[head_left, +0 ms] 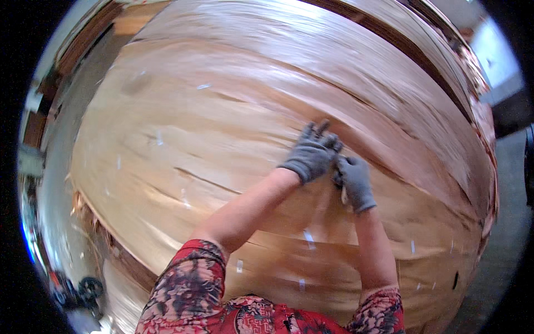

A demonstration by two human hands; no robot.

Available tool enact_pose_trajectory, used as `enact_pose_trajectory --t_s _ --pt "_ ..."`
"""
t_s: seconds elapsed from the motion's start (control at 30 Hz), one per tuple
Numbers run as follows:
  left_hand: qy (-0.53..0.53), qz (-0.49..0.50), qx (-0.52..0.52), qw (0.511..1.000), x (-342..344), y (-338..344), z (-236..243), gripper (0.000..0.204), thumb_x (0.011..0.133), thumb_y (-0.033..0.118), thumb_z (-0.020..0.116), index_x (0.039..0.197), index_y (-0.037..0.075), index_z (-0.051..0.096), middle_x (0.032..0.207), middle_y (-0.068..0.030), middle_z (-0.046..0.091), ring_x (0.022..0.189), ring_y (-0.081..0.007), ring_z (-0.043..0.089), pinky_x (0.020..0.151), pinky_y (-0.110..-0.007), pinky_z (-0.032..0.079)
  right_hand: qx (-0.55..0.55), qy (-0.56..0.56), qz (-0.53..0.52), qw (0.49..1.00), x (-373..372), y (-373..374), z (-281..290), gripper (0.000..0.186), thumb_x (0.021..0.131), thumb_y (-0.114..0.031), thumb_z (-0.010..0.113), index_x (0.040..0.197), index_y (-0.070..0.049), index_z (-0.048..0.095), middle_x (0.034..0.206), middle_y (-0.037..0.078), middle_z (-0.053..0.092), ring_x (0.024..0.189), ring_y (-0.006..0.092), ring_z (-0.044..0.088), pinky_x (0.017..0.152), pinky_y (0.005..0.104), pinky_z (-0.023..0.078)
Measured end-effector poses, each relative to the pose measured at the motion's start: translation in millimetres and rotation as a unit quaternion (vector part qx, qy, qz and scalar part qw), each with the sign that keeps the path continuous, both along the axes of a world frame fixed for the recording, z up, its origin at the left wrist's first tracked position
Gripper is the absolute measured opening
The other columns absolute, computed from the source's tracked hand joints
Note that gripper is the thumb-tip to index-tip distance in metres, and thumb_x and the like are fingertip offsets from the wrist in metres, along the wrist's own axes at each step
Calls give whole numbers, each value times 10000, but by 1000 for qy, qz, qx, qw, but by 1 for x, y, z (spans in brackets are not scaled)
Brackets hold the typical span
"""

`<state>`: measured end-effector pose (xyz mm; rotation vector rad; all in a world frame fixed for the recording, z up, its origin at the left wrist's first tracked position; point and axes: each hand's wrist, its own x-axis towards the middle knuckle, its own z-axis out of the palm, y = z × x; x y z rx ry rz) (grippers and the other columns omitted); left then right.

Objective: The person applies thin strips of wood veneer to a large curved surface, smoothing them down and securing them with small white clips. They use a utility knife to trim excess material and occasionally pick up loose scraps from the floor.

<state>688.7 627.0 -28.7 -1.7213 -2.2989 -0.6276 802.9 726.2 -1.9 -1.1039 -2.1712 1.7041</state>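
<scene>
Broad, thin tan sheets that look like wood veneer (pixel 183 133) lie before me, wrinkled and overlapping. Both my hands wear grey work gloves with dark fingertips. Over the middle of the sheets, right of centre, my left hand (pixel 312 151) reaches with its fingers apart, pointing away from me. Just to its right and slightly nearer, my right hand (pixel 356 181) has its fingers curled together, close to the left fingertips. Whatever the right fingers hold is too small and blurred to name. Small whitish strips, such as one pale strip (pixel 309 239), dot the sheets.
A dark gap (pixel 389 36) crosses the far side of the sheets. At lower left, a dark wheeled object (pixel 89 289) stands on the grey floor (pixel 61 222). Brown stacked material (pixel 83 44) is at far left. Ragged sheet edges (pixel 486 133) hang along the right side.
</scene>
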Motion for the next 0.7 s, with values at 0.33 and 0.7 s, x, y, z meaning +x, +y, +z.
enact_pose_trajectory --t_s 0.33,0.7 --pt "-78 11 51 996 4 -4 0 251 824 263 478 1018 191 620 1176 -50 550 1271 -353 342 1062 -529 204 -81 -19 52 995 4 -20 26 298 878 -222 553 635 -53 583 545 -11 523 441 70 439 411 221 326" --pt "-230 -125 -65 963 -44 -35 41 434 830 266 502 1251 161 508 1362 -108 400 1313 -352 253 1102 -448 159 -44 -26 108 993 28 -32 49 216 895 -212 560 846 -12 623 528 -2 512 412 77 466 385 230 346"
